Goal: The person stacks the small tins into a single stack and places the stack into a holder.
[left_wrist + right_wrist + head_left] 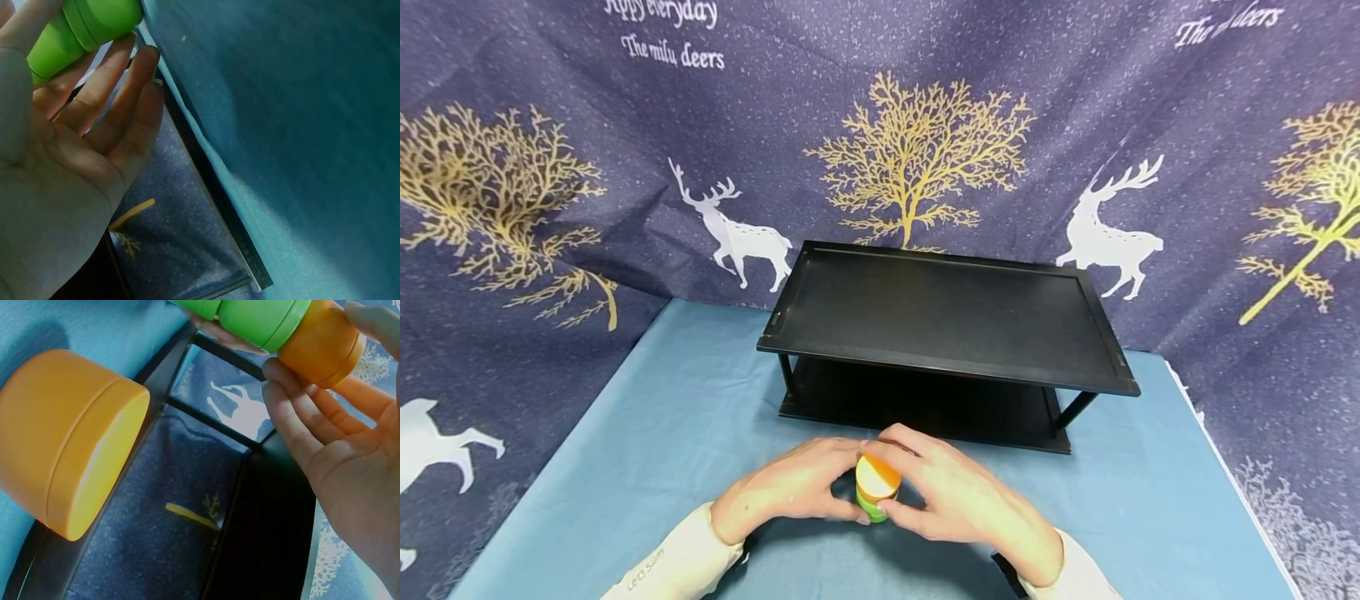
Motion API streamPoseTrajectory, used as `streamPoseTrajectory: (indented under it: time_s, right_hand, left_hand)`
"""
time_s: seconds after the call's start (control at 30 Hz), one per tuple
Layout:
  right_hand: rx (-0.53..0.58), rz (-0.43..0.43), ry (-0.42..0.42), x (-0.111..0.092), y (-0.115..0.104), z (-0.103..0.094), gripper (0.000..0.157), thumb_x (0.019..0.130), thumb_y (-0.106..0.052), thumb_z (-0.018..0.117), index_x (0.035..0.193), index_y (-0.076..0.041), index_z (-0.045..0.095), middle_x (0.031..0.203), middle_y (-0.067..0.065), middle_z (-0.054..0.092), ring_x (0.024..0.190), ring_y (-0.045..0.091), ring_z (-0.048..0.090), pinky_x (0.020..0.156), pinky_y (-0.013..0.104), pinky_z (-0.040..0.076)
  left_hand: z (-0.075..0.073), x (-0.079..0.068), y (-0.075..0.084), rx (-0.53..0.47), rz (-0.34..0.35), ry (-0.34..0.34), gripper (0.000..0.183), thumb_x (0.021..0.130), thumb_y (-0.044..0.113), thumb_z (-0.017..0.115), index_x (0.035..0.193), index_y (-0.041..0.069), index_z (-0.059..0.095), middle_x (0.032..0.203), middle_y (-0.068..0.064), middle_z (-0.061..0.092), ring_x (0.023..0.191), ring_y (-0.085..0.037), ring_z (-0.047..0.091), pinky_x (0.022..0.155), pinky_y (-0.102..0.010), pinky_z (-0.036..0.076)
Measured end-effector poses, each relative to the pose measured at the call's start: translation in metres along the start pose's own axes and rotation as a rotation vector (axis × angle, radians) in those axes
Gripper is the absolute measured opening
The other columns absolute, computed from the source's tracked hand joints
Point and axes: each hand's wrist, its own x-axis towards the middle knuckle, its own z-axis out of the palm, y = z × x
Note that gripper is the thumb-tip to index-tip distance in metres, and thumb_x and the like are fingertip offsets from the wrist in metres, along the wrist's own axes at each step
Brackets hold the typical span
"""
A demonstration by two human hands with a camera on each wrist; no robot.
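Observation:
Between my two hands stands a short stack of cups, an orange cup [325,344] on top of green cups [262,322]. My right hand [951,487] grips the orange cup, its thumb on the near side and fingers on the far side. Opposite it, my left hand [801,482] curves round the stack at the green cups [103,22], thumb toward me. In the left wrist view the lower fingers spread away from the cups. A second orange cup [59,444], with a bright yellow end, stands close below the right wrist; in the head view the right hand hides it.
A black two-level rack [947,312] stands just beyond my hands on the blue tablecloth [700,392]. Its lower shelf [917,396] reaches almost to my fingertips. Behind it hangs a dark cloth [775,108] printed with deer and trees.

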Motion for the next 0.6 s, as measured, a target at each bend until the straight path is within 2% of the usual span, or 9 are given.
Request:
streamPoseTrajectory:
  time_s: [0.37,0.6]
  right_hand:
    - [0.004,0.013,0.001,-0.0003,0.0010,0.0010,0.057,0.095,-0.027,0.079,0.147,-0.013,0.058,0.137,-0.007,0.056,0.111,0.007,0.060,0.098,0.023,0.055]
    - [-0.004,0.028,-0.005,-0.0013,-0.0002,-0.0003,0.060,0.095,-0.027,0.079,0.148,-0.013,0.057,0.139,-0.009,0.055,0.112,0.006,0.059,0.099,0.023,0.054]
  left_hand:
    - [-0.0003,-0.0001,0.0016,-0.006,-0.007,0.003,0.052,0.086,0.056,0.084,0.129,0.034,0.065,0.122,0.023,0.064,0.105,0.001,0.061,0.098,-0.026,0.054]
    - [0.0002,0.0004,0.0013,0.004,-0.006,-0.001,0.053,0.087,0.057,0.084,0.130,0.033,0.065,0.124,0.023,0.064,0.107,0.001,0.062,0.099,-0.028,0.054]
